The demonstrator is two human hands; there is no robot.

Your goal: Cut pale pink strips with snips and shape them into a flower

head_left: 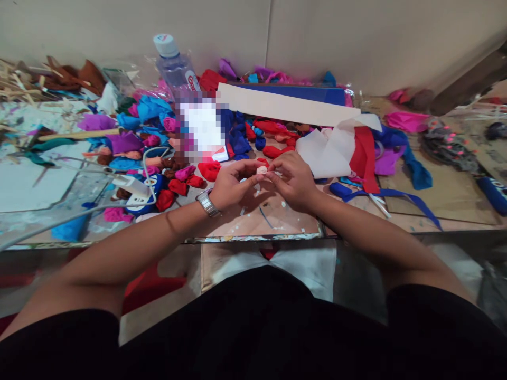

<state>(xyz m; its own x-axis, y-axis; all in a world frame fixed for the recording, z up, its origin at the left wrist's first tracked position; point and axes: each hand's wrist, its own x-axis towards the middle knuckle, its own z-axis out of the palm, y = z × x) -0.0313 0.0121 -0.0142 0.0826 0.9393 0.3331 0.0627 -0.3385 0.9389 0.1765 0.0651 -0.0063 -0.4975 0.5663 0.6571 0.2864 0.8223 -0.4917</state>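
Between my two hands, a small cream-coloured rolled piece (262, 170), perhaps paper or cloth, is pinched just above the work table (253, 221). My left hand (234, 182), with a metal watch (208, 203) on its wrist, grips it from the left between thumb and forefinger. From the right, my right hand (292, 179) pinches its other side, fingertips close to those of the left. Several red rolled cloth pieces (209, 170) lie just left of my hands. A white sheet (327, 150) and a red strip (366, 158) lie to the right.
A plastic bottle (176, 71) stands at the back, behind a blurred lit phone (204, 126). A white charger (132, 184) with its cable is at left. A long cream strip (285, 103) lies across the back. A blue ribbon (396, 195) trails toward the front edge.
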